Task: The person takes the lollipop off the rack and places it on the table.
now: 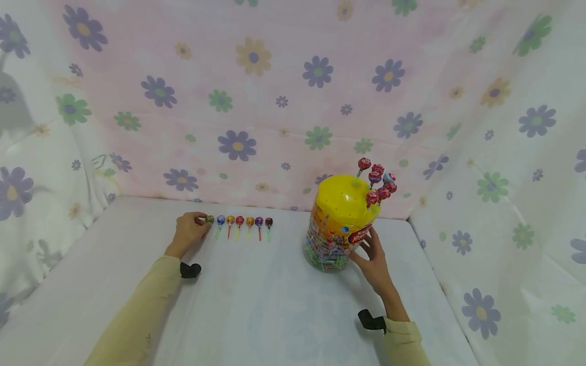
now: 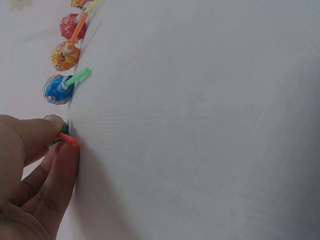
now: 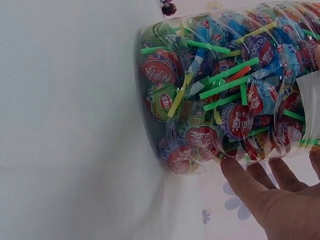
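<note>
My left hand [image 1: 188, 234] pinches a green-wrapped lollipop [image 2: 64, 128] between thumb and fingers at the left end of a row on the table. Its orange-red stick pokes out past the fingertips, and the fingers hide much of the wrapper. Beside it lies a blue lollipop [image 1: 221, 220] with a green stick. My right hand [image 1: 374, 262] holds the side of a large clear candy jar [image 1: 327, 249], thumb at the front and fingers around the right side. Lollipops with coloured sticks fill the jar. Several red and blue lollipops [image 1: 383, 193] stand in its yellow lid [image 1: 341, 195].
The row runs on to the right, its last one a dark red lollipop [image 1: 269, 222] with a green stick. A white cloth covers the table [image 1: 247, 295]. Flowered cloth [image 1: 265, 112] hangs behind and at both sides. A black strap piece [image 1: 190, 270] sits at the left wrist.
</note>
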A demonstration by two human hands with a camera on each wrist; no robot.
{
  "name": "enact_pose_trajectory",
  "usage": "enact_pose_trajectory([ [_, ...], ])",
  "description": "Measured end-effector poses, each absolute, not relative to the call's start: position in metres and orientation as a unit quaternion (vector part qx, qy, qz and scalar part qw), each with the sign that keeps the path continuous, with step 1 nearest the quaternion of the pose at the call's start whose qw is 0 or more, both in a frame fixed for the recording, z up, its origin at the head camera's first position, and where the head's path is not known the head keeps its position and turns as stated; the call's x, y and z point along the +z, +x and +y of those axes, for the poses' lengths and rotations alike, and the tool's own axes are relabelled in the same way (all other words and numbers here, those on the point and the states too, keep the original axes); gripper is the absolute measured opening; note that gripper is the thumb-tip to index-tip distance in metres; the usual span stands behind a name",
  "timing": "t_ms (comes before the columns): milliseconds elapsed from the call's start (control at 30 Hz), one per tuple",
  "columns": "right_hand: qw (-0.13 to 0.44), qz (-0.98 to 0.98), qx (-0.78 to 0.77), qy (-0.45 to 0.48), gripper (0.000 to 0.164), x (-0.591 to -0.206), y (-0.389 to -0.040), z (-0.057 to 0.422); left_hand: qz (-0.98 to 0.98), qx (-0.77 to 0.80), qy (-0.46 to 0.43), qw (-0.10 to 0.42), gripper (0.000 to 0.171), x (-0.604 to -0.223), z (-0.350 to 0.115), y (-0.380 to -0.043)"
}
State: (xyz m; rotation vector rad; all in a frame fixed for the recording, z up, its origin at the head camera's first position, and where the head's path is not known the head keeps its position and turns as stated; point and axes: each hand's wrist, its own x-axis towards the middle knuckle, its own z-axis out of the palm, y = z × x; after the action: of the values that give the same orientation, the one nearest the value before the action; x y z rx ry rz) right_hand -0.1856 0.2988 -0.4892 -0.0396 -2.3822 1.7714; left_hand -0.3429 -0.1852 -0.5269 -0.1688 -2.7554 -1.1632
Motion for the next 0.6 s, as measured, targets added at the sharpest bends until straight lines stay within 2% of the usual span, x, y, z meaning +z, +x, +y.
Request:
enact_pose_trajectory([
  [267, 0.081, -0.798, 0.596, -0.021, 0.093, -0.492, -0.187, 0.3, -0.915, -0.391, -0.057, 0.083, 0.041, -0.526, -0.186, -0.337],
  [600, 0.083, -0.798, 0.596, -0.018, 0.093, -0.491, -0.188, 0.3, -0.905, -0.418, -0.037, 0.066, 0.047, -0.522, -0.191, -0.317],
])
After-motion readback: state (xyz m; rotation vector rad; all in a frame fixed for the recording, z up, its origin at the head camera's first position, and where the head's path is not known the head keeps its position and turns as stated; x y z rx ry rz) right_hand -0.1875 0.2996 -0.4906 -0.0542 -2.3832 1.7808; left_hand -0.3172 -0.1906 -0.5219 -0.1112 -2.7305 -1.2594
